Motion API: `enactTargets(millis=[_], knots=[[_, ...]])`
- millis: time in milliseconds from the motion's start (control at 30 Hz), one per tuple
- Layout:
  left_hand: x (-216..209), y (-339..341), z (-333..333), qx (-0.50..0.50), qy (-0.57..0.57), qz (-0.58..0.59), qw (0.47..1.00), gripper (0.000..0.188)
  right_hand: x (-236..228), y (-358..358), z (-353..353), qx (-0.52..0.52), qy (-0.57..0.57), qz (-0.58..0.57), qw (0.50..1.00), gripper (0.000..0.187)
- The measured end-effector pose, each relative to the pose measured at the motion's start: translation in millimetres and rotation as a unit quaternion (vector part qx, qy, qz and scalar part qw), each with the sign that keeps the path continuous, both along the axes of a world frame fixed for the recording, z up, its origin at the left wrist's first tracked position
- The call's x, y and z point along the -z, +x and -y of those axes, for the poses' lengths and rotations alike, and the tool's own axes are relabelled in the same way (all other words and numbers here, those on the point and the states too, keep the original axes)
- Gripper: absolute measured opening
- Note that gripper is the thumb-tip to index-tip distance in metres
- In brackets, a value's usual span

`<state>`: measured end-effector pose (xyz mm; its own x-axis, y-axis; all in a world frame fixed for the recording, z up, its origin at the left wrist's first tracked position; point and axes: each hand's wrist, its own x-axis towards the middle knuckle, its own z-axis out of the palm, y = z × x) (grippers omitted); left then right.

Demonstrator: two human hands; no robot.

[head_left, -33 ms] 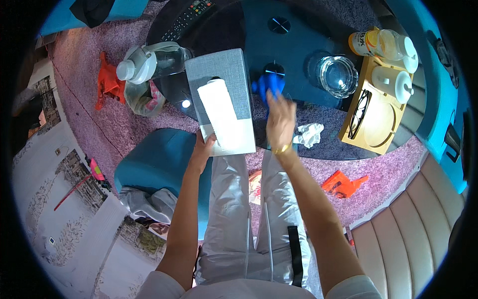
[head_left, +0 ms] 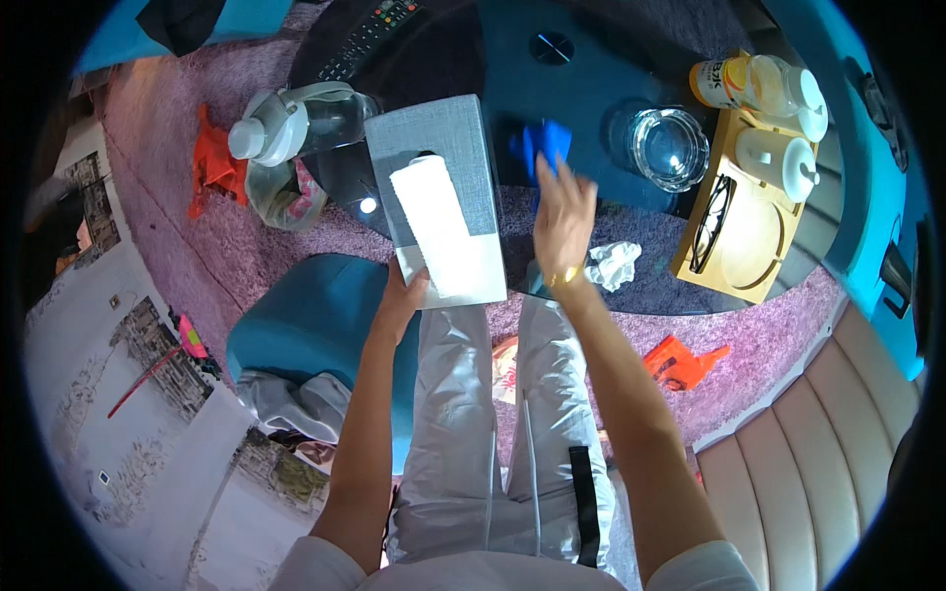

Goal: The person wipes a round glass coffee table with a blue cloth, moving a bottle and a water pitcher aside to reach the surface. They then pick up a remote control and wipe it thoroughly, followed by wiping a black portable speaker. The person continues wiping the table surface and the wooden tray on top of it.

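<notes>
My left hand (head_left: 404,294) grips the near left corner of a grey and white tissue box (head_left: 426,123), its thumb on top and its other fingers mostly hidden. A white tissue (head_left: 434,222) sticks out of the box's slot. To the right, my right hand (head_left: 565,219) is closed on a blue cloth (head_left: 545,146) at the dark glass tabletop (head_left: 601,94). The hand is slightly blurred. Beside its wrist lies a crumpled white tissue (head_left: 613,266). A clear glass ashtray (head_left: 670,150) stands farther right.
A clear jug (head_left: 335,116) stands left of the box, with a remote control (head_left: 370,39) beyond it. At the right, a wooden tray (head_left: 754,251) carries glasses (head_left: 711,225) and a white lidded cup (head_left: 776,163). A teal stool (head_left: 305,305) is at my left.
My right hand and the blue cloth have shifted slightly right and away from me, over the round black disc on the tabletop. My left hand and the tissue box stay nearly in place.
</notes>
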<state>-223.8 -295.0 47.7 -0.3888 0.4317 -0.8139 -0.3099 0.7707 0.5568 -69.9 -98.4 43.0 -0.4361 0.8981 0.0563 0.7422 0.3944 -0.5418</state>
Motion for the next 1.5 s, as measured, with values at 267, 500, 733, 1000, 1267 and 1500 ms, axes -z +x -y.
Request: enactTargets(millis=[267,500,733,1000,1267,1500], knots=[[-24,-8,-1,-0.078,0.073,0.074,0.991,0.071,34,-9,-2,-0.009,0.081,0.150,0.985,0.046],[-52,-13,-79,0.098,0.154,0.052,0.982,0.067,48,11,116,-0.045,-0.044,0.015,0.998,0.036],[-27,6,-128,0.127,0.201,0.031,0.971,0.060,21,-7,127,-0.147,-0.076,0.120,0.979,0.036],[-22,17,-145,0.125,0.130,0.070,0.981,0.077,27,-7,128,-0.152,-0.027,0.108,0.982,0.036],[-3,19,-174,0.157,0.164,0.001,0.974,0.067,27,-11,130,-0.150,-0.025,0.094,0.984,0.037],[0,35,-179,0.216,0.131,-0.149,0.956,0.071,28,-3,129,-0.192,-0.072,0.089,0.975,0.040]])
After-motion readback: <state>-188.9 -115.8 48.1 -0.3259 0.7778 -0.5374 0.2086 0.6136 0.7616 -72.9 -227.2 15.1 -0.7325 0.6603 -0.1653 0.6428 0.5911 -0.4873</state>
